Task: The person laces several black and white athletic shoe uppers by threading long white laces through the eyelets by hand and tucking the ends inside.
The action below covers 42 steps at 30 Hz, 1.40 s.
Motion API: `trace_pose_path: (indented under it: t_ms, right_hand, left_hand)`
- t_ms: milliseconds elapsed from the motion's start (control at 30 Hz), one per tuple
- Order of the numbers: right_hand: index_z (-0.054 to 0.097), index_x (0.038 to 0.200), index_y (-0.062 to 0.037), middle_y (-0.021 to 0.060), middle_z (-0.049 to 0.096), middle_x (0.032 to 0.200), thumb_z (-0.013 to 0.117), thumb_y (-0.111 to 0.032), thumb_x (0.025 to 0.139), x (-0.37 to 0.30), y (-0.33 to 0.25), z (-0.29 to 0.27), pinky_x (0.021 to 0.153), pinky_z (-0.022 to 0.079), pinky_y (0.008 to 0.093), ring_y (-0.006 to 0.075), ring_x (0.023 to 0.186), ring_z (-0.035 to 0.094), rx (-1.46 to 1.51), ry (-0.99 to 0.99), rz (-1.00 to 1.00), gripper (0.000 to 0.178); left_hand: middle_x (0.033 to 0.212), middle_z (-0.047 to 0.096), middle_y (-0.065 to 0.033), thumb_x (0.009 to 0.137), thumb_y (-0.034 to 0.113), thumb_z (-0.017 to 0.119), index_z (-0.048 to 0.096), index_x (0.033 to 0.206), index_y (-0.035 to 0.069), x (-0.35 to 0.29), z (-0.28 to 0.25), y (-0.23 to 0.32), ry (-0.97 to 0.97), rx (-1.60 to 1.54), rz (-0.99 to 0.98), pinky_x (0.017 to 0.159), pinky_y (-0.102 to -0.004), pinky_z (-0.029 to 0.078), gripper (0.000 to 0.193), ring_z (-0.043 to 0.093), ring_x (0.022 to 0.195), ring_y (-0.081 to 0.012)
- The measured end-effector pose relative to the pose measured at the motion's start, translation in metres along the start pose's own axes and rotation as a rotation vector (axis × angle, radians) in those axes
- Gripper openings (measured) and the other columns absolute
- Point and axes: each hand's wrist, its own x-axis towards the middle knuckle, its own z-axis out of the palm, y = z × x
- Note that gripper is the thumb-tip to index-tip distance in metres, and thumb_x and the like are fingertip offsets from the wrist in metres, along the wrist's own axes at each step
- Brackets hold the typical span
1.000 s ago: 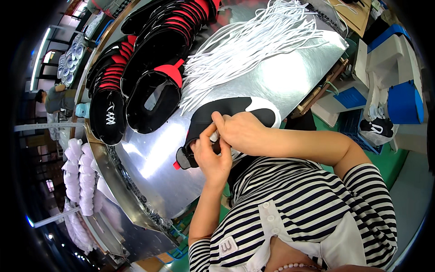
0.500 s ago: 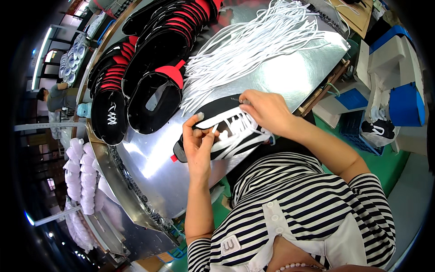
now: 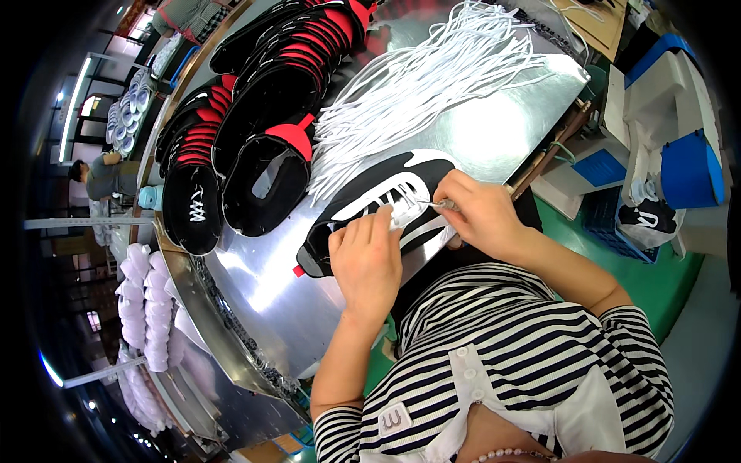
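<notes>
A black shoe upper [image 3: 377, 179] with white trim and a red heel tab lies slantwise on the metal table before me. My left hand [image 3: 367, 266] is closed over its near side, fingers bent at the lacing opening; the thumb is hidden. At the other end of the opening, my right hand [image 3: 482, 217] pinches a thin white shoelace [image 3: 429, 204] between thumb and forefinger. A small shiny bit shows at those fingertips, too small to make out. Just beyond the upper, a broad bundle of loose white laces [image 3: 417, 81] is spread out.
Nested black and red shoe uppers [image 3: 266, 181] stand in rows at the left of the metal table [image 3: 289, 309]. Boxes with blue parts [image 3: 691, 174] and a blue crate [image 3: 606, 224] are at the right. Another person [image 3: 112, 176] is far left.
My left hand has turned over, its back now up, and lies across the upper's near side. My right hand has drawn back toward me from the far edge. The laces' loose strands no longer hang over the upper.
</notes>
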Motion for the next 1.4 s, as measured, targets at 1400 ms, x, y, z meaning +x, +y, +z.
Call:
trace_pose_path:
  t_ms: [1400]
  right_hand:
    - [0.067, 0.102, -0.0011, 0.001, 0.063, 0.082, 0.067, -0.011, 0.091, 0.067, -0.001, 0.009, 0.063, 0.042, 0.0225, 0.0053, 0.07, 0.05, 0.647, -0.073, 0.266, 0.015]
  left_hand:
    - [0.095, 0.07, -0.0162, 0.082, 0.022, 0.071, 0.068, 0.104, 0.002, 0.016, 0.014, -0.038, -0.288, -0.497, -0.355, 0.078, -0.0376, 0.051, 0.03, 0.068, 0.084, -0.0315]
